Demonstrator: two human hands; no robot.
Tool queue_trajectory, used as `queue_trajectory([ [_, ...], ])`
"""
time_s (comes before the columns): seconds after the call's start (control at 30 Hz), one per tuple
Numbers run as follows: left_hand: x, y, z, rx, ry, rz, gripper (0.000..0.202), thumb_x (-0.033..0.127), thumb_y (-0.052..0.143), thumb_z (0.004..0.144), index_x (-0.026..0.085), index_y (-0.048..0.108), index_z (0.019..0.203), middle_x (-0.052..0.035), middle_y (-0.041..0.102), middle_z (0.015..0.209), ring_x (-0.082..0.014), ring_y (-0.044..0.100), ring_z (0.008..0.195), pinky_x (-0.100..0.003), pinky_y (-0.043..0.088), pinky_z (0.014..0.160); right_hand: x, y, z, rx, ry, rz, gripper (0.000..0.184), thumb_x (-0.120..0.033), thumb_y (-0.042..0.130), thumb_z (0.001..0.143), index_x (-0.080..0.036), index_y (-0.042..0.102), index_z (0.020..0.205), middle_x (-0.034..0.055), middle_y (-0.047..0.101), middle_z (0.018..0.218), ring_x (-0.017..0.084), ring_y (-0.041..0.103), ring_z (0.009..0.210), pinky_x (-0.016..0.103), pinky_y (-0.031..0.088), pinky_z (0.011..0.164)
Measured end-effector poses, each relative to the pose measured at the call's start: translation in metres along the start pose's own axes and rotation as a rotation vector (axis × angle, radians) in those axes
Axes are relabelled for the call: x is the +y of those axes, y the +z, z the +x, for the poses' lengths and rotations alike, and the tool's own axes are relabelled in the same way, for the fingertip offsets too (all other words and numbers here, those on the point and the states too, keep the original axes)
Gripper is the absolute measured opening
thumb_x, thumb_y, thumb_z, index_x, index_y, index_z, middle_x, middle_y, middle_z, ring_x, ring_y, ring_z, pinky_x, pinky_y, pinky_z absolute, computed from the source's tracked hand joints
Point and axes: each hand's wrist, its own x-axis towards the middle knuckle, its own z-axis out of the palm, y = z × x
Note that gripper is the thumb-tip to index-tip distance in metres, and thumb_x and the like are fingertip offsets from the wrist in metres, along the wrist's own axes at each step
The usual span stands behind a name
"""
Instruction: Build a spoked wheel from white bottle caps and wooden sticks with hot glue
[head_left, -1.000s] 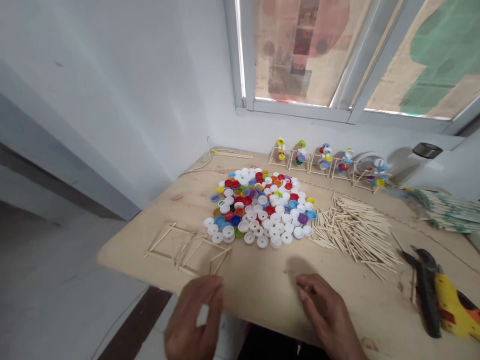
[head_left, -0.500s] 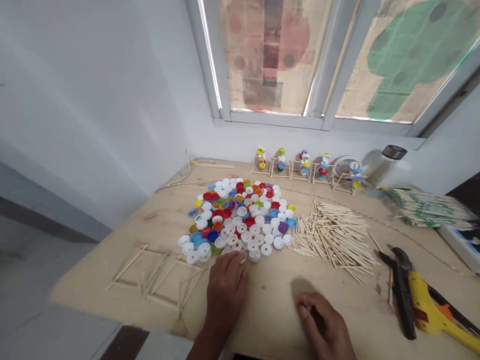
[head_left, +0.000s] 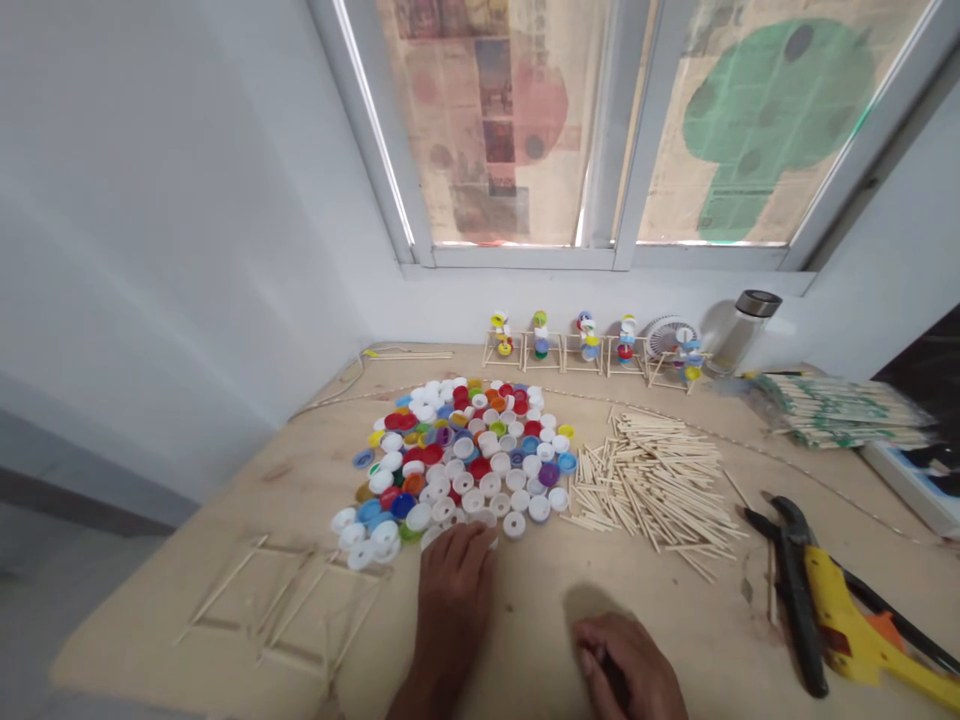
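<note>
My left hand (head_left: pixel 456 575) lies at the front edge of a heap of plastic bottle caps (head_left: pixel 465 475), its fingers stretched over white caps. The caps are mostly white, with red, blue, yellow, orange and purple ones among them. To the right, my right hand (head_left: pixel 630 665) is curled above the bare tabletop, thumb against fingers. Whatever is inside it, if anything, is hidden. Beyond my right hand lies a loose pile of thin wooden sticks (head_left: pixel 656 485). Stick frames (head_left: pixel 296 605) rest on the table left of my left hand.
Small stick stands with stacked caps (head_left: pixel 585 345) line the wall, near a white fan (head_left: pixel 670 335) and a bottle (head_left: pixel 742 330). At right lie black-handled cutters (head_left: pixel 795 590), a yellow glue gun (head_left: pixel 840 615), bagged sticks (head_left: pixel 844 405) and a white box (head_left: pixel 911 485). A cord crosses the table.
The view has shifted, so the table things sit further left and mostly lower. My left hand has pressed further into the front caps; my right hand stays curled.
</note>
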Motion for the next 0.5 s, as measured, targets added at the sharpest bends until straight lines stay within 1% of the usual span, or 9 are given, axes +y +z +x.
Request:
queue_trajectory([
  [0.17,-0.0014,0.0005,-0.0023,0.004,-0.020,-0.022,0.023,0.017,0.043,0.086,0.020,0.065,0.093,-0.0085,0.071,0.090,-0.0222,0.063,0.086,-0.037,0.047,0.078,0.0049,0.0018,-0.0038,-0.029,-0.005,0.002,0.014,-0.026,0.046,0.089,-0.026,0.060,0.089,0.0020,0.067,0.070,0.018,0.063,0.062,0.029,0.050,0.061],
  [0.3,-0.0024,0.0003,-0.0023,0.030,-0.004,-0.017,0.022,0.020,0.044,0.087,0.018,0.065,0.093,-0.0085,0.071,0.087,-0.0219,0.063,0.083,-0.037,0.047,0.077,0.0079,0.0011,-0.0048,-0.076,-0.023,-0.025,0.013,-0.021,0.047,0.088,-0.026,0.059,0.090,0.0018,0.068,0.072,0.018,0.063,0.064,0.030,0.050,0.063],
  [0.4,-0.0036,-0.0018,-0.0010,0.055,0.002,-0.009,0.020,0.022,0.045,0.088,0.019,0.064,0.093,-0.0075,0.071,0.085,-0.0212,0.064,0.080,-0.037,0.046,0.078,0.0049,-0.0010,-0.0032,-0.096,-0.028,-0.032,0.012,-0.019,0.048,0.087,-0.026,0.059,0.090,0.0009,0.067,0.072,0.018,0.064,0.063,0.029,0.050,0.063],
  [0.5,-0.0030,-0.0072,0.0003,0.081,0.023,-0.001,0.017,0.021,0.046,0.088,0.019,0.063,0.092,-0.0068,0.071,0.084,-0.0208,0.064,0.079,-0.037,0.044,0.080,-0.0018,-0.0044,0.0000,-0.085,-0.002,-0.037,0.011,-0.019,0.050,0.086,-0.026,0.059,0.089,0.0003,0.067,0.072,0.018,0.064,0.064,0.030,0.050,0.066],
])
